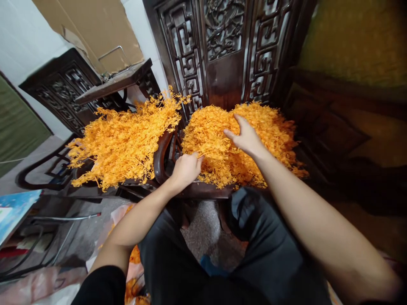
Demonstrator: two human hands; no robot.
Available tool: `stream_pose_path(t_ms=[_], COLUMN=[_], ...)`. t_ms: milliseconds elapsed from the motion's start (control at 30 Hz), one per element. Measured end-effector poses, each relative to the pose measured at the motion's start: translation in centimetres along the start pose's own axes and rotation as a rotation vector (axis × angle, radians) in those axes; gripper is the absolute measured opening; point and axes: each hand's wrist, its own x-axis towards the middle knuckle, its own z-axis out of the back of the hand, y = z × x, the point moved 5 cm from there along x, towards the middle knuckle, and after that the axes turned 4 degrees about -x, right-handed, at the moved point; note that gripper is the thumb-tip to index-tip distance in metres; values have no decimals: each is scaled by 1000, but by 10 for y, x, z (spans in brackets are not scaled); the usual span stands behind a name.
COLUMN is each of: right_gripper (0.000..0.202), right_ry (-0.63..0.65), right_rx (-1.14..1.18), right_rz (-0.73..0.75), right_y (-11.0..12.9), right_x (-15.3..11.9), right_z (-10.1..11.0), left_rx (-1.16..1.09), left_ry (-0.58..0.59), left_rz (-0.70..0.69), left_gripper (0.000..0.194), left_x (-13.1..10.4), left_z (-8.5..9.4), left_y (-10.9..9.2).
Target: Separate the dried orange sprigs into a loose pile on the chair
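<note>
A broad heap of orange artificial flower sprigs [267,123] lies on the seat of a dark carved wooden chair [222,78]. At the heap's near left side, my left hand [186,169] is closed around the stem end of an orange sprig [216,151], whose bushy part rests over the heap. My right hand [246,137] is above the middle of the heap with thumb and forefinger spread apart; nothing shows between them. The other fingers of that hand are partly hidden. Left of the chair's armrest [160,156] sits a second orange pile [127,142].
A small dark wooden table [116,84] stands at the back left, below a cardboard sheet [95,29]. On the left is a blue printed board [17,212]. Plastic bags with more orange sprigs [135,256] lie on the floor beside my left leg.
</note>
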Motion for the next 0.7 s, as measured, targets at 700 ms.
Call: stream_pose_path(t_ms=[700], right_gripper=[52], right_ry=[155], right_rx=[-327], right_rz=[147], right_y=[56], right_x=[-18], right_z=[-32], left_rx=[178], left_ry=[177], left_rz=[-192], left_gripper=[47], left_x=[11], left_z=[1], left_y=[-24])
